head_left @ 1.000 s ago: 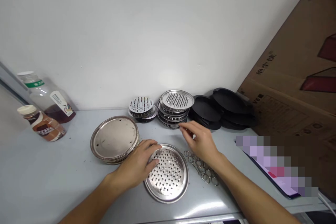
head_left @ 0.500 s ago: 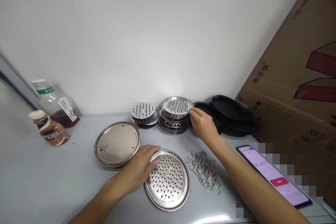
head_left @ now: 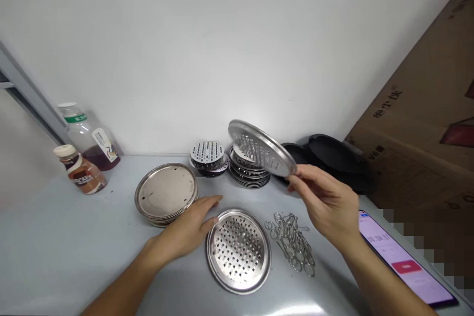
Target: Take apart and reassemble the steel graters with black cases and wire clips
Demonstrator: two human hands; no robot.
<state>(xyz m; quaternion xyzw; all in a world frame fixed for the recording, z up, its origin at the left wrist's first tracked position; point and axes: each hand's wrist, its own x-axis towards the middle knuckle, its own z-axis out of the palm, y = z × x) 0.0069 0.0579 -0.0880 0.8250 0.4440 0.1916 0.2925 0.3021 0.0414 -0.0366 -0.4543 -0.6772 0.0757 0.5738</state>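
Note:
Between its thumb and fingers my right hand [head_left: 329, 202] grips the edge of a round metal grater disc [head_left: 261, 149], tilted in the air in front of the disc stack [head_left: 249, 177]. My left hand [head_left: 190, 224] is open, its thumb at the upper left rim of another grater disc [head_left: 239, 252] that lies flat on the table. To the left of that hand stands a stack of plain round metal plates [head_left: 166, 192]. Right of the flat disc is a loose pile of wire pins with ring ends [head_left: 292, 244].
Smaller perforated discs [head_left: 208, 153] are stacked near the wall. Black round pans [head_left: 329, 158] stand at the back right beside a cardboard box [head_left: 418, 123]. A phone [head_left: 405, 261] lies at right. Two bottles, a clear one [head_left: 92, 140] and a brown one [head_left: 83, 173], are at left.
My right hand has lifted the top grater disc off the stack and brought it nearer, tilting it. The left hand has shifted slightly away from the flat disc, and the view has turned a little.

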